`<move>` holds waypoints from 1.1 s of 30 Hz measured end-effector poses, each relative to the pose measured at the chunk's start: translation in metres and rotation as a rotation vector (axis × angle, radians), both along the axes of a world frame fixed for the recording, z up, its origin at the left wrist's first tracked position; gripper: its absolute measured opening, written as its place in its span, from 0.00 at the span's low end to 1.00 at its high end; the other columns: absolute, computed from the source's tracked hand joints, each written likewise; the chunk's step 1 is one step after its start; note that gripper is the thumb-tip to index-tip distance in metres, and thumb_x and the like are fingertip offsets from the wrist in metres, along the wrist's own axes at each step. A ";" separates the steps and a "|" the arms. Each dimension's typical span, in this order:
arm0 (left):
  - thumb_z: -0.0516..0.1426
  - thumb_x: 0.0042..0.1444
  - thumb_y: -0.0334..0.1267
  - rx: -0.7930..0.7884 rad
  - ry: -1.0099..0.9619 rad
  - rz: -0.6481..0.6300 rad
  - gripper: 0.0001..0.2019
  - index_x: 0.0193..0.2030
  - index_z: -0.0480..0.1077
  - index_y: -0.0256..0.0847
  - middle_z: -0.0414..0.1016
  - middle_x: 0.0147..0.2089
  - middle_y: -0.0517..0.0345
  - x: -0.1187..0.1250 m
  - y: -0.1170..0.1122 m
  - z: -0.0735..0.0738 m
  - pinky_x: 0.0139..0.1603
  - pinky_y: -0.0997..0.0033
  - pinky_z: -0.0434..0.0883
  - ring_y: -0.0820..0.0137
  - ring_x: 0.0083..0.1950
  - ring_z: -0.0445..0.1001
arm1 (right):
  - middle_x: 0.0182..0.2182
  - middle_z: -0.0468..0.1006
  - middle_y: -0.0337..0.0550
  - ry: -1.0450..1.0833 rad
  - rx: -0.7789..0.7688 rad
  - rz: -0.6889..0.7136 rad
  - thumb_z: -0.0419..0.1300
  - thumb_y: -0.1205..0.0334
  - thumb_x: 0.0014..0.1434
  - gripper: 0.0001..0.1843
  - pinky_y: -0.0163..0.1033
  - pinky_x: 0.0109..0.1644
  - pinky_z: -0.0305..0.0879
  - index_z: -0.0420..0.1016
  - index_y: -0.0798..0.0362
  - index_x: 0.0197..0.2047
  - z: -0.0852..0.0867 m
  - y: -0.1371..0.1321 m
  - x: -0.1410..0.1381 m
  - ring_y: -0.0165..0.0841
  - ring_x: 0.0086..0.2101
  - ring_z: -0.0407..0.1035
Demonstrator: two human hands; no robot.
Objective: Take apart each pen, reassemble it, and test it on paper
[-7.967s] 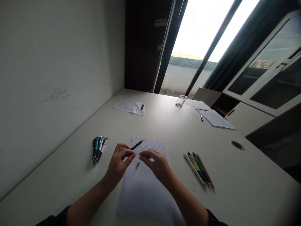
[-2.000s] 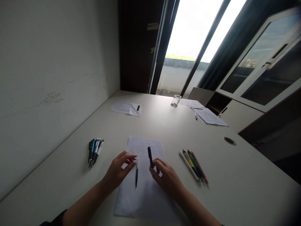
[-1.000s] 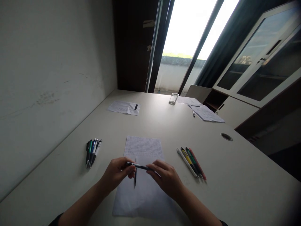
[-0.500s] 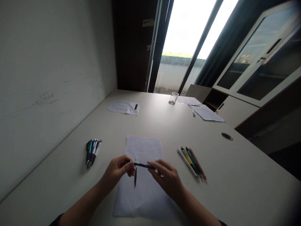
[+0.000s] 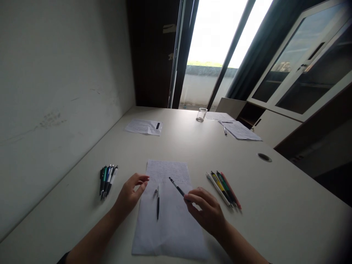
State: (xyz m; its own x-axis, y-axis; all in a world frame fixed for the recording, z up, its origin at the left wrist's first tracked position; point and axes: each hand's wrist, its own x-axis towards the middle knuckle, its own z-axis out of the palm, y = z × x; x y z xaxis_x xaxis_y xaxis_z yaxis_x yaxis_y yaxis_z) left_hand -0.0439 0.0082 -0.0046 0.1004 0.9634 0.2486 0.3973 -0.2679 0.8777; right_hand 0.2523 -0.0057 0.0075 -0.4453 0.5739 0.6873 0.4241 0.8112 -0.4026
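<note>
Left hand (image 5: 131, 192) now off dark pen (image 5: 176, 186) (half a second ago both held it); fingers parted, over left edge of sheet (image 5: 170, 234). Right hand (image 5: 206, 211) pinches dark pen, tilted, above sheet. Slim black-and-white stick (image 5: 158, 206) lies on sheet between hands; small piece (image 5: 155, 191) now visible beside it.

The right hand (image 5: 205, 211) holds a dark pen (image 5: 178, 188) aslant above a sheet of paper (image 5: 176, 233) on the tabletop (image 5: 178, 145); the left hand (image 5: 128, 193), loosely curled, is near a black-and-white pen part (image 5: 158, 205) and a small piece (image 5: 155, 191) lying on the sheet, and four pens (image 5: 224, 186) lie to the right
</note>
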 end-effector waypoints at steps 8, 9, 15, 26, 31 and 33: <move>0.55 0.60 0.31 0.115 0.365 -0.102 0.13 0.51 0.71 0.42 0.75 0.49 0.50 -0.001 0.002 -0.011 0.54 0.52 0.72 0.59 0.52 0.72 | 0.34 0.78 0.44 -0.499 0.074 0.040 0.54 0.69 0.67 0.09 0.40 0.36 0.66 0.74 0.51 0.47 0.008 -0.005 0.010 0.33 0.32 0.69; 0.55 0.59 0.31 0.126 0.404 -0.115 0.14 0.51 0.71 0.43 0.75 0.49 0.50 -0.001 0.002 -0.011 0.55 0.51 0.71 0.58 0.52 0.71 | 0.33 0.77 0.44 -0.523 0.075 0.049 0.54 0.68 0.68 0.09 0.39 0.35 0.65 0.74 0.52 0.45 0.008 -0.006 0.008 0.32 0.32 0.68; 0.56 0.59 0.29 0.142 0.505 -0.156 0.14 0.52 0.69 0.44 0.73 0.51 0.52 -0.002 0.003 -0.012 0.58 0.53 0.67 0.59 0.54 0.68 | 0.33 0.76 0.41 -0.570 0.106 0.081 0.54 0.66 0.69 0.07 0.38 0.36 0.62 0.74 0.53 0.42 0.002 -0.007 0.002 0.31 0.33 0.67; 0.55 0.60 0.29 0.149 0.538 -0.156 0.15 0.54 0.68 0.44 0.72 0.52 0.53 -0.002 0.003 -0.013 0.58 0.55 0.67 0.60 0.54 0.68 | 0.34 0.75 0.43 -0.628 0.043 0.123 0.53 0.66 0.70 0.10 0.38 0.38 0.64 0.74 0.52 0.49 0.002 -0.009 0.003 0.32 0.34 0.67; 0.56 0.60 0.30 0.158 0.540 -0.151 0.16 0.54 0.68 0.44 0.72 0.53 0.53 -0.003 0.003 -0.016 0.58 0.56 0.67 0.60 0.55 0.68 | 0.37 0.75 0.44 -0.604 -0.024 0.072 0.51 0.71 0.68 0.16 0.38 0.36 0.65 0.72 0.50 0.54 0.001 -0.004 0.015 0.33 0.35 0.67; 0.56 0.60 0.30 0.158 0.540 -0.153 0.16 0.54 0.68 0.44 0.72 0.53 0.53 -0.004 0.003 -0.017 0.58 0.56 0.67 0.60 0.55 0.68 | 0.37 0.75 0.45 -0.563 -0.049 0.040 0.51 0.72 0.67 0.17 0.38 0.35 0.65 0.73 0.50 0.54 -0.001 -0.001 0.023 0.33 0.35 0.68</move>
State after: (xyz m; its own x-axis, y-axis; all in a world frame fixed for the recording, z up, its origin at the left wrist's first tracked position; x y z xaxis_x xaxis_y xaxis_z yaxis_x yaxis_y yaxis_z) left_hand -0.0476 0.0111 -0.0213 0.3882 0.8834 0.2625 0.7241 -0.4686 0.5060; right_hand 0.2750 -0.0066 0.0062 -0.7578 0.5740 0.3103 0.5533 0.8173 -0.1606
